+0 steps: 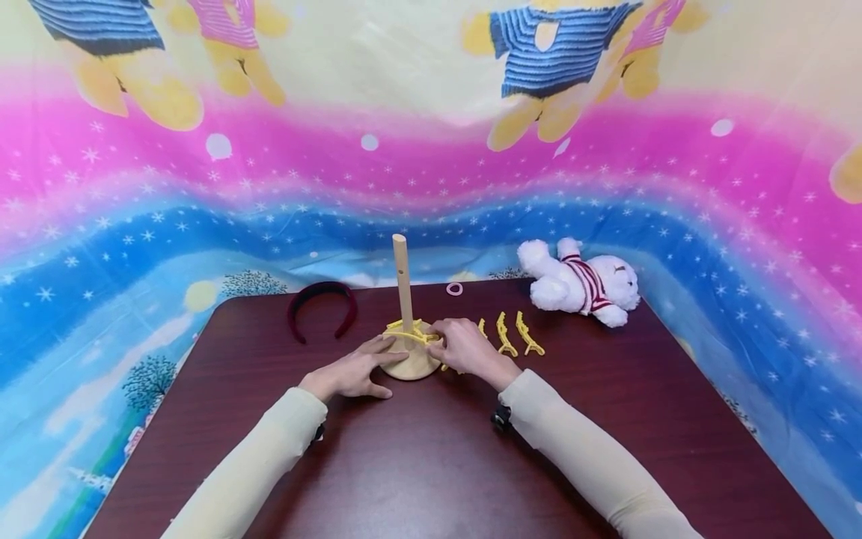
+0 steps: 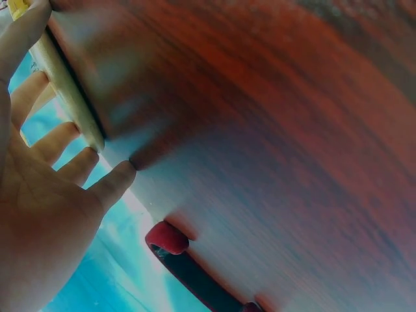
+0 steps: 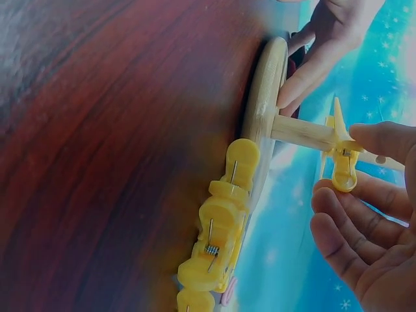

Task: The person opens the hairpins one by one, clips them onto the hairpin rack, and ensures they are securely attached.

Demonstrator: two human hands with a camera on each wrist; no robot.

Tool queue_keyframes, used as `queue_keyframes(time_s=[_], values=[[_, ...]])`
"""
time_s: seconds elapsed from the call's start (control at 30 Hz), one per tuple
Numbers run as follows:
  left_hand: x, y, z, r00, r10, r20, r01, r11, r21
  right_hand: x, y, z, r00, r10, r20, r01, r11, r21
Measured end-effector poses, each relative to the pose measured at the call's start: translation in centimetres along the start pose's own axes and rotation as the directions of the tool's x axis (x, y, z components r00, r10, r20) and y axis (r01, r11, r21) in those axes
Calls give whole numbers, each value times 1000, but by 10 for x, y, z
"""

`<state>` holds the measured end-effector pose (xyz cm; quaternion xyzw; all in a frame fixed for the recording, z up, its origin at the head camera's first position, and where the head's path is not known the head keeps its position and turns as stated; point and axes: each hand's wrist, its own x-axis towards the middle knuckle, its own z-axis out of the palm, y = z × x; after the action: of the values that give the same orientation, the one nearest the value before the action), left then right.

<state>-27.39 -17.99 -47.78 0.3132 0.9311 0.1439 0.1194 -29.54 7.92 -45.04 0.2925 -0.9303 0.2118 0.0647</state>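
Observation:
A wooden stand has an upright post point(image 1: 403, 288) on a round base point(image 1: 412, 368). My left hand point(image 1: 352, 373) rests on the left side of the base, fingers spread and fairly straight. Between thumb and fingers, my right hand point(image 1: 470, 350) pinches the handle end of a yellow hair clip point(image 3: 344, 170). In the head view, yellow parts of the clip show in front of and behind the post, low above the base. Whether it touches the post I cannot tell. Several more yellow hair clips point(image 3: 218, 240) lie right of the stand, partly hidden by my right hand in the head view.
A dark red headband point(image 1: 323, 288) lies at the back left of the brown table point(image 1: 404, 464). Behind the stand is a small pink hair tie point(image 1: 454, 289). A white teddy bear point(image 1: 562, 288) in a striped shirt lies at the back right. A printed cloth point(image 1: 431, 172) hangs behind.

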Motion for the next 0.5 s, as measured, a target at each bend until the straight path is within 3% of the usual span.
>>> queue_keyframes(time_s=[0.5], values=[[-1,0,-1,1000,3,7,-3,1000,4,-13,12,-18,997,72,35,-74,995,62]])
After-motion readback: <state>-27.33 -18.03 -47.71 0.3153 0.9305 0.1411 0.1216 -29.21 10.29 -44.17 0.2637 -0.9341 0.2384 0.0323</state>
